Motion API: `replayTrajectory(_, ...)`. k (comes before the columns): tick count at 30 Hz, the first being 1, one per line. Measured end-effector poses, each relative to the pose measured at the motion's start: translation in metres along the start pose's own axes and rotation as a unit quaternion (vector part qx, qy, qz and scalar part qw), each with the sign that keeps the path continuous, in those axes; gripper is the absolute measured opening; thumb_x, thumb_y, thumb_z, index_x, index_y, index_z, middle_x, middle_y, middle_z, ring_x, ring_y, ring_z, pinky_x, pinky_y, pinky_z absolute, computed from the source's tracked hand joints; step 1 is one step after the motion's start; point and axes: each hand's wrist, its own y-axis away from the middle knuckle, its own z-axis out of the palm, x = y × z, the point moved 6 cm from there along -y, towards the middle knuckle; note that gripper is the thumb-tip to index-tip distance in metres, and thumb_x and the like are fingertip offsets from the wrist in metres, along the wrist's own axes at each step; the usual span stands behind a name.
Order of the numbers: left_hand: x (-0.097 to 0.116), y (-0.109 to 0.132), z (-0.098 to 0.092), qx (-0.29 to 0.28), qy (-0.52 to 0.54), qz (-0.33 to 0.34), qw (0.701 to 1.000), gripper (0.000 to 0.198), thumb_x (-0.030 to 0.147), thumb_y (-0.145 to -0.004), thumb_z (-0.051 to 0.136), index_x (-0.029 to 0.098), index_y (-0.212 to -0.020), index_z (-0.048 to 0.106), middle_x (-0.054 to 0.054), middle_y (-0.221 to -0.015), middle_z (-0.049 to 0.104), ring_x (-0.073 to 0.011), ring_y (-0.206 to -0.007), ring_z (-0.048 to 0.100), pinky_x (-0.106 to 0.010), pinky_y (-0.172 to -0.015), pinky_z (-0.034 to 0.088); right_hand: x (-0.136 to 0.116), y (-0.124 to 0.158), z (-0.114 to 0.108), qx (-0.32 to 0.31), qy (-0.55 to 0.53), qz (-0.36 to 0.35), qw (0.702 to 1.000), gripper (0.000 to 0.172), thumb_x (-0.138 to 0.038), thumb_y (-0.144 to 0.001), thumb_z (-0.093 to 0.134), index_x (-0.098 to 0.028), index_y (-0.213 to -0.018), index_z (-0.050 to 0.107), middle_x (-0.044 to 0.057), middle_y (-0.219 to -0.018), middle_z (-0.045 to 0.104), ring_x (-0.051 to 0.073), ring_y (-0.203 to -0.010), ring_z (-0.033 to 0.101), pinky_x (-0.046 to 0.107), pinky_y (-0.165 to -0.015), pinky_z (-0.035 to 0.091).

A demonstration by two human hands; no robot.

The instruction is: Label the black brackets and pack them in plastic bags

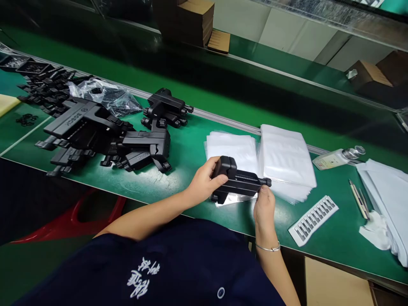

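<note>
Between my two hands is a black plastic clamp-like bracket (244,183), held level above the bench. My left hand (202,182) is closed around its thicker end, thumb on the near side. At the other end, the fingers of my right hand (265,206) are closed by the small ribbed knob (266,182). Beneath the bracket lies a stack of clear plastic bags (231,144), partly covered by it. A second bag stack (283,153) sits just right of it. More black brackets (146,144) are piled to the left, some with BOSCH lettering.
On the green bench (188,148), a label sheet (314,220), a pump bottle (338,158), tweezers (363,197) and white sheets (387,195) lie at right. Small black parts (47,87) and a clear bag (108,97) are at far left. Cardboard boxes (196,21) stand on the shelf behind.
</note>
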Motion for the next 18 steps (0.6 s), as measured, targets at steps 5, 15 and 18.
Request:
replayTrajectory(5,-0.008,-0.004,-0.007,0.034,0.075,-0.038,0.996,0.058,0.064,-0.077,0.066,0.017,-0.111,0.058,-0.009,-0.107,0.067,-0.0251,-0.102,0.062,-0.033,-0.086,0.047,-0.008,-0.002,0.006,-0.026,0.002,-0.032,0.999,0.031,-0.048,-0.083,0.064,-0.019,-0.094,0.067,0.005,-0.091,0.067,0.022,-0.090,0.060,0.036,-0.086,0.046)
replayTrajectory(15,-0.038,-0.017,-0.021,0.210,0.315,-0.236,0.895,0.042,0.055,-0.076,0.070,0.016,-0.092,0.066,-0.002,-0.076,0.070,-0.0173,-0.071,0.066,-0.028,-0.067,0.052,-0.047,0.040,0.042,-0.180,0.190,-0.247,0.933,0.040,-0.059,-0.092,0.046,-0.035,-0.114,0.069,0.006,-0.115,0.066,0.028,-0.111,0.059,0.056,-0.114,0.023)
replayTrajectory(18,-0.038,-0.018,-0.016,0.209,0.345,-0.256,0.879,0.036,0.050,-0.083,0.065,0.015,-0.093,0.067,-0.002,-0.077,0.072,-0.0166,-0.071,0.067,-0.028,-0.068,0.054,-0.050,0.054,0.050,-0.226,0.212,-0.295,0.904,0.030,-0.051,-0.091,0.054,-0.041,-0.117,0.067,0.003,-0.121,0.066,0.028,-0.115,0.059,0.060,-0.117,0.011)
